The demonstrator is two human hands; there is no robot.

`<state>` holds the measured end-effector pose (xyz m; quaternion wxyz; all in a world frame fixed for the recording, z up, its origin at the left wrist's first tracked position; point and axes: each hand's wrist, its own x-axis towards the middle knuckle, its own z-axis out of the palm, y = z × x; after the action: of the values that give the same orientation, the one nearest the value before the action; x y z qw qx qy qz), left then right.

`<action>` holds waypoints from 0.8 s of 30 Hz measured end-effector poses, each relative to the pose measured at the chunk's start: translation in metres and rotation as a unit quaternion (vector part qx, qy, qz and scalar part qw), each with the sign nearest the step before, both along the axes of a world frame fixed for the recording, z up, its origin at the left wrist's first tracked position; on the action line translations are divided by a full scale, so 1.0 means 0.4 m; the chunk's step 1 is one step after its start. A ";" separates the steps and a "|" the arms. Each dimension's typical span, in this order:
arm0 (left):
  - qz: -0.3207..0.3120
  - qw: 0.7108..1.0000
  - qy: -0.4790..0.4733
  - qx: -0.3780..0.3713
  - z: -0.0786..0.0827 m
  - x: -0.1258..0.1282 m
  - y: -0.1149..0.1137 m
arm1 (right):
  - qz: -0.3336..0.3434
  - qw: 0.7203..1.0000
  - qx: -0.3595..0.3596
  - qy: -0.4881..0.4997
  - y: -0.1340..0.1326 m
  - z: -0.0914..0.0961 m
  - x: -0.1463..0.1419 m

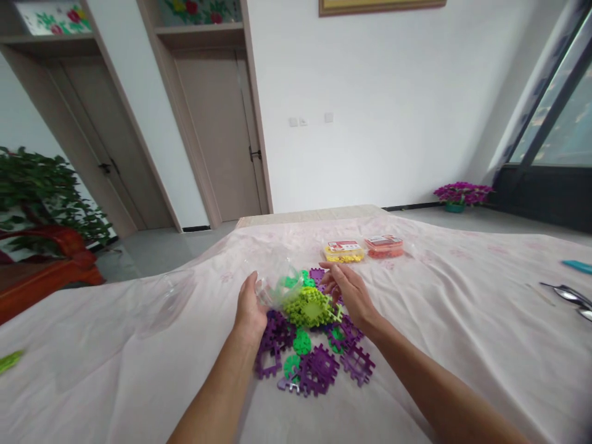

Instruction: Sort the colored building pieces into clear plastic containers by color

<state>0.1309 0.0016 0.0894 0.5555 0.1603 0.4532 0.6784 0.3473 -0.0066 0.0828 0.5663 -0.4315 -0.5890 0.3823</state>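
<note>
A heap of flat interlocking plastic pieces lies on a pale pink sheet [462, 320]: several purple pieces [319, 367], green pieces [301, 342] and a yellow-green cluster [311, 307]. My left hand [250, 308] grips a clear plastic container [277, 285], tipped on its side just above the yellow-green cluster, with green pieces showing inside it. My right hand [348, 291] rests on the right side of the heap, fingers curled against the pieces beside the container's mouth.
Two small lidded boxes stand behind the heap, one with yellow contents [343, 251], one with orange [383, 245]. A clear lid [169, 296] lies to the left. Metal scissors [571, 297] and a teal object [578, 266] lie far right. A green piece [10, 361] sits at far left.
</note>
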 end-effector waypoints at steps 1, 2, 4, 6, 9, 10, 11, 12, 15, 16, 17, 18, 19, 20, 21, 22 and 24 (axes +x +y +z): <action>-0.002 1.000 -0.007 -0.009 0.013 -0.014 -0.005 | -0.016 0.999 0.003 -0.030 0.013 -0.013 0.010; -0.002 1.000 -0.015 -0.018 0.024 -0.031 -0.012 | -0.041 0.997 0.012 -0.071 0.027 -0.029 0.022; -0.001 0.999 -0.026 -0.034 0.044 -0.075 -0.031 | -0.100 0.977 0.050 -0.181 0.057 -0.068 0.051; 0.002 0.999 -0.025 -0.048 0.056 -0.135 -0.056 | -0.135 0.950 0.085 -0.267 0.086 -0.112 0.085; 0.010 0.999 0.033 -0.038 0.064 -0.255 -0.105 | -0.162 0.916 0.092 -0.355 0.122 -0.170 0.137; 0.026 0.997 0.058 -0.044 0.064 -0.301 -0.125 | -0.169 0.908 0.088 -0.374 0.132 -0.185 0.152; 0.039 0.994 0.084 -0.056 0.062 -0.348 -0.148 | -0.167 0.903 0.078 -0.388 0.141 -0.198 0.164; 0.048 0.990 0.109 -0.078 0.059 -0.396 -0.173 | -0.162 0.900 0.065 -0.398 0.149 -0.208 0.174; 0.049 0.977 0.158 -0.134 0.042 -0.538 -0.261 | -0.146 0.894 0.031 -0.423 0.166 -0.225 0.187; 0.053 0.972 0.172 -0.153 0.033 -0.583 -0.291 | -0.141 0.890 0.025 -0.434 0.168 -0.227 0.186; 0.053 0.966 0.183 -0.176 0.024 -0.626 -0.320 | -0.135 0.884 0.021 -0.447 0.169 -0.228 0.184; 0.055 0.961 0.189 -0.195 0.014 -0.668 -0.347 | -0.128 0.878 0.019 -0.460 0.168 -0.228 0.180; 0.060 0.954 0.192 -0.221 0.003 -0.708 -0.371 | -0.122 0.873 0.018 -0.472 0.166 -0.227 0.177; 0.081 0.944 0.196 -0.255 -0.007 -0.746 -0.392 | -0.118 0.868 0.018 -0.481 0.163 -0.224 0.173; 0.081 0.942 0.196 -0.261 -0.017 -0.780 -0.410 | -0.115 0.865 0.017 -0.488 0.160 -0.221 0.170; 0.083 0.942 0.197 -0.257 -0.027 -0.811 -0.424 | -0.114 0.863 0.017 -0.492 0.157 -0.217 0.167; 0.085 0.938 0.183 -0.281 -0.038 -0.859 -0.443 | -0.111 0.864 0.020 -0.491 0.150 -0.209 0.164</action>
<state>-0.2125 -0.1757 0.0740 0.4258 0.0800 0.7311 0.5270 0.4127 0.0535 -0.0008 0.2511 -0.6142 -0.7469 0.0439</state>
